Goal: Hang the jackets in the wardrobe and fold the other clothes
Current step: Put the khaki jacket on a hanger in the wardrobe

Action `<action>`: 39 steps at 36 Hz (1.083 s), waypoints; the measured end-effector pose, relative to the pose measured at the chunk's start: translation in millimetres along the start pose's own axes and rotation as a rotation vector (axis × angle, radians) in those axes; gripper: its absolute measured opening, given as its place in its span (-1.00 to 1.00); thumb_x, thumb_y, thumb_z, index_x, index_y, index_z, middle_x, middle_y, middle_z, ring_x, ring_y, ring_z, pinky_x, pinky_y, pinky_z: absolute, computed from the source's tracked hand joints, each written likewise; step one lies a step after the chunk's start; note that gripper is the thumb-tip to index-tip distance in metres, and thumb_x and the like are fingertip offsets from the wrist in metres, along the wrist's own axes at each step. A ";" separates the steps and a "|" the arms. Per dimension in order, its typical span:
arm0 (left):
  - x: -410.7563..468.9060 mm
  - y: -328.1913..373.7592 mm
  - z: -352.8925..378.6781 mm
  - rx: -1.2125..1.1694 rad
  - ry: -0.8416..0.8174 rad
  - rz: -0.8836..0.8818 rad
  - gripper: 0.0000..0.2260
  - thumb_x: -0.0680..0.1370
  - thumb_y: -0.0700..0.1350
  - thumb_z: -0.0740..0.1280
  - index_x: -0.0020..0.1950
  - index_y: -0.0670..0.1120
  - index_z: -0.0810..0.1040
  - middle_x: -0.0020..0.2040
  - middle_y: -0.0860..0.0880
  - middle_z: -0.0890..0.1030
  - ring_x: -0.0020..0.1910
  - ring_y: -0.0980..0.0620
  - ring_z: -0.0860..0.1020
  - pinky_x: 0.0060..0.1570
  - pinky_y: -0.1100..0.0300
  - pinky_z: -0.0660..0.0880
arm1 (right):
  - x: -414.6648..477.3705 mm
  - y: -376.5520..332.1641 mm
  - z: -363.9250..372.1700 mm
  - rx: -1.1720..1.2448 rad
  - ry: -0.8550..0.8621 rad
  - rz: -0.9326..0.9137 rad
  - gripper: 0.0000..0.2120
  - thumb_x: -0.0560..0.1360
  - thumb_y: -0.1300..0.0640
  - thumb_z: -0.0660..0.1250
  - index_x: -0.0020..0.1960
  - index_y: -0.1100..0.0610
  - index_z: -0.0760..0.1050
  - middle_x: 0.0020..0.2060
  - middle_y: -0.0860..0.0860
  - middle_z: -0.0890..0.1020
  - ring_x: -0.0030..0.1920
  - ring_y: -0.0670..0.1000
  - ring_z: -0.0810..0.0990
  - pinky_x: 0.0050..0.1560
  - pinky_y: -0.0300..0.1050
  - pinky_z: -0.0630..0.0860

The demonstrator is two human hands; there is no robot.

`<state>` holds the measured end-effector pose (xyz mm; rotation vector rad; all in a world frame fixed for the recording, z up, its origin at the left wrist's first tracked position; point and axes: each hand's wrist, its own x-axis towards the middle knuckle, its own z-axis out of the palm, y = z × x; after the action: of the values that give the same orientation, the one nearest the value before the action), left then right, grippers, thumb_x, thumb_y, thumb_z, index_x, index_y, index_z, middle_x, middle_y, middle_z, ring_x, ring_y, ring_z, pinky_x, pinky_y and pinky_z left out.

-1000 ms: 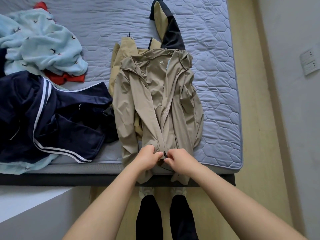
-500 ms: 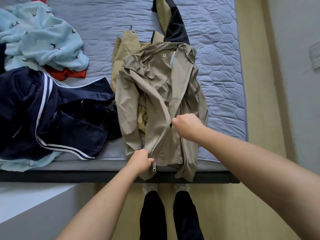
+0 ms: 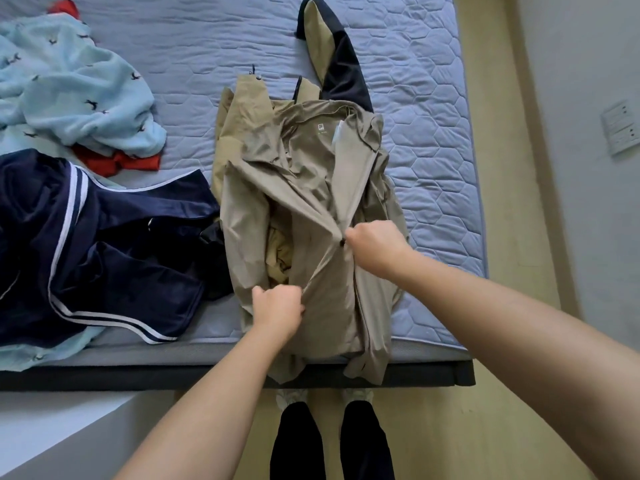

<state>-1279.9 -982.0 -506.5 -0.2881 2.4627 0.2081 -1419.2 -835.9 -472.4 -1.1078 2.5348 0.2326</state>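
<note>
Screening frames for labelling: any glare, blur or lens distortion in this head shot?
Head view: soft, even daylight, no glare or hard shadows on the thin beige zip-up jacket. Head view: wide-angle stretch enlarges the left forearm and right forearm toward the bottom corners. Head view: slightly soft overall; print under the neck logo unreadable.

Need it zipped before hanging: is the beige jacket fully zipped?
Partly zipped. The right hand pinches the slider midway up the beige jacket; above it the front edges gape to the collar.
</note>
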 end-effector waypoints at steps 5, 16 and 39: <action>2.4 -27.5 10.1 0.031 -0.077 -0.065 -0.85 0.59 0.01 0.18 0.03 0.04 0.52 0.03 0.01 0.61 0.07 -0.06 0.55 0.07 0.06 0.29 | 9.8 25.7 -7.0 -0.012 0.014 0.032 -0.84 0.50 0.27 0.14 0.00 0.17 0.48 -0.05 0.10 0.62 -0.04 0.20 0.61 -0.25 -0.08 0.30; 57.6 36.6 -45.5 -0.426 0.168 -0.018 -0.87 0.55 0.03 0.30 -0.05 -0.01 0.58 -0.02 -0.06 0.64 0.07 -0.12 0.53 -0.03 0.09 0.34 | 16.8 18.3 -3.2 0.015 0.016 -0.032 -0.85 0.51 0.25 0.16 0.03 0.17 0.46 -0.08 0.07 0.60 -0.07 0.19 0.61 -0.28 -0.09 0.28; 52.2 -6.6 -15.9 -0.114 0.029 0.090 -0.89 0.60 0.01 0.23 -0.03 -0.01 0.46 -0.01 -0.03 0.62 -0.02 -0.08 0.56 -0.09 0.12 0.34 | 14.1 35.0 2.7 0.077 0.077 0.066 -0.86 0.48 0.29 0.14 -0.02 0.17 0.43 -0.08 0.10 0.59 -0.08 0.19 0.60 -0.29 -0.08 0.24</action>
<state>-1327.6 -999.9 -526.8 -0.2302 2.4993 0.3865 -1453.0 -820.9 -480.3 -1.0235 2.6270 0.1102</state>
